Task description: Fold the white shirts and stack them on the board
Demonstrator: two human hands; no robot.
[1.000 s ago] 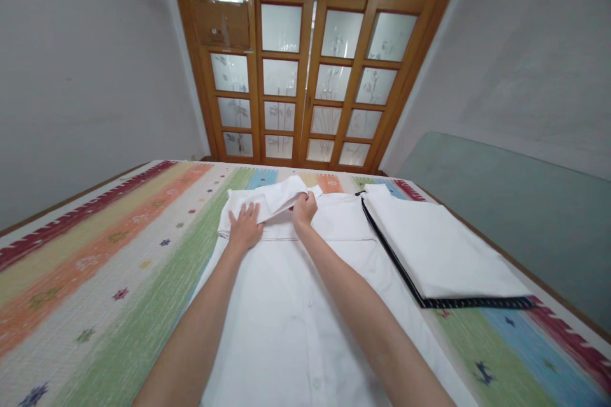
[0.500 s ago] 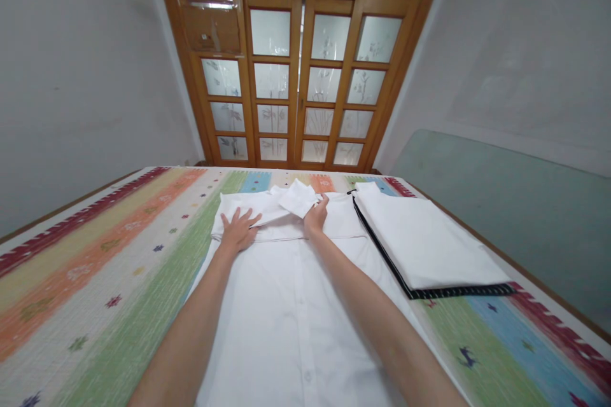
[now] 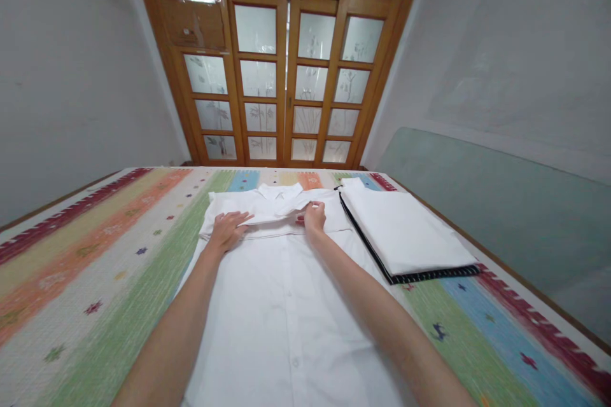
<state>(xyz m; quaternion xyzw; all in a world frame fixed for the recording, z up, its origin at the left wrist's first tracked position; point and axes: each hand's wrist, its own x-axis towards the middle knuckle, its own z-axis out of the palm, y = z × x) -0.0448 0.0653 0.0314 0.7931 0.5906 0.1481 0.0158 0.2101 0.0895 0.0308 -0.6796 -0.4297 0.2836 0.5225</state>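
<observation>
Shirt (image 3: 286,305) lies flat in the middle of the striped bed (image 3: 95,254). Left hand (image 3: 224,232) is open and presses its folded top down. Right hand (image 3: 315,216) pinches the fold by the collar (image 3: 280,191). A gentle, even pull should keep it smooth. A folded cloth (image 3: 405,229) lies just beside, on the right.

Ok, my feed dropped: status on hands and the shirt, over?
Left hand flat on white buttoned shirt. Right hand pinching its folded top fabric. Folded black-edged white cloth beside, not touching hands.
</observation>
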